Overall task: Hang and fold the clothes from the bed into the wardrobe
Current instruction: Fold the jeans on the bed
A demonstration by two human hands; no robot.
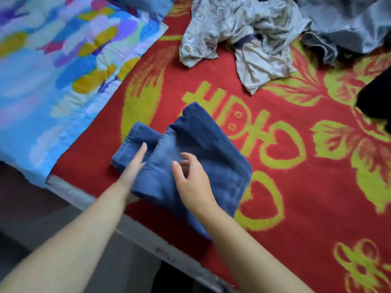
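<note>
Under my fingers, folded jeans [190,157] lie at the bed's [296,187] near edge. My left hand [132,168], fingers straight and together, slides beneath; my right hand [193,182], fingers loosely apart, rests on top. Lifting unevenly, I risk the fold spilling open.

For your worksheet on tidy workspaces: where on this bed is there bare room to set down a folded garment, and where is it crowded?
Free: the red blanket right of the folded jeans, below the patterned shirt. Crowded: the far edge, with that shirt, grey clothes and a dark garment; the colourful sheet fills the left.
</note>
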